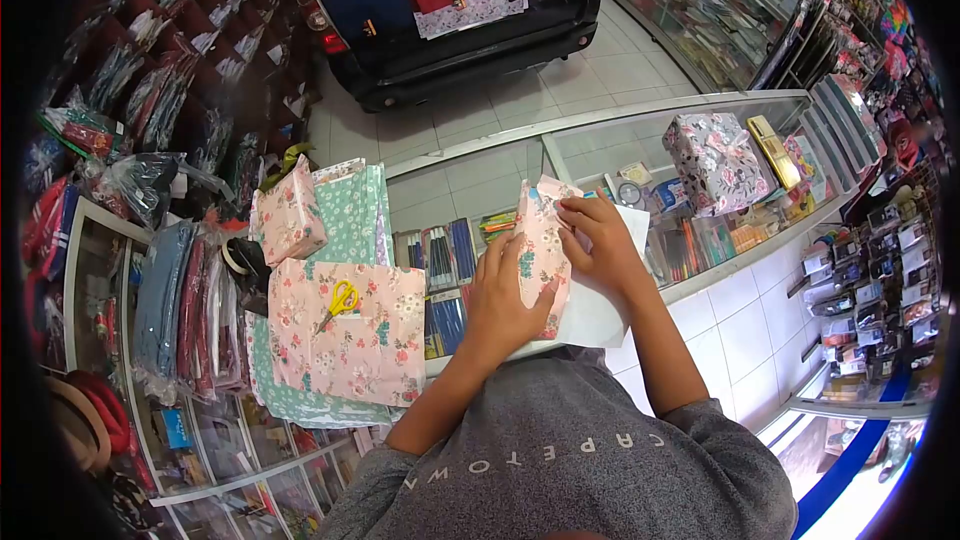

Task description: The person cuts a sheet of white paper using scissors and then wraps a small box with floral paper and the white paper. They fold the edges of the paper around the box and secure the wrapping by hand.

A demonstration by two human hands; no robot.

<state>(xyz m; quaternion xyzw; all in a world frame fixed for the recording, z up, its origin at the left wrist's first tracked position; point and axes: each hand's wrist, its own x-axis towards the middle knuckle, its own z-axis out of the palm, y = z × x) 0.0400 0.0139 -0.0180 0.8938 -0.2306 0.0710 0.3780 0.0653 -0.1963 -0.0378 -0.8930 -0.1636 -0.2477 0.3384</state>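
A folded piece of pink floral wrapping paper (541, 265) lies on the glass counter in front of me. My left hand (503, 298) holds its left side, fingers along the edge and thumb across the lower part. At the upper right edge, the bent fingers of my right hand (600, 243) are closed on the same paper. Partly beneath it and my right forearm is a white sheet of paper (597, 315). To the left, yellow-handled scissors (341, 299) rest on a larger pink floral sheet (350, 355). A pink floral wrapped package (291, 215) sits behind that sheet.
Green floral paper (345, 210) lies beneath the pink sheet. A grey floral gift box (715, 165) and a gold-coloured box (774, 152) stand on the counter at right. Pens and stationery (445, 260) show through the glass. Packaged clothes (165, 300) crowd the left side; a black vehicle-shaped display (450, 50) stands beyond.
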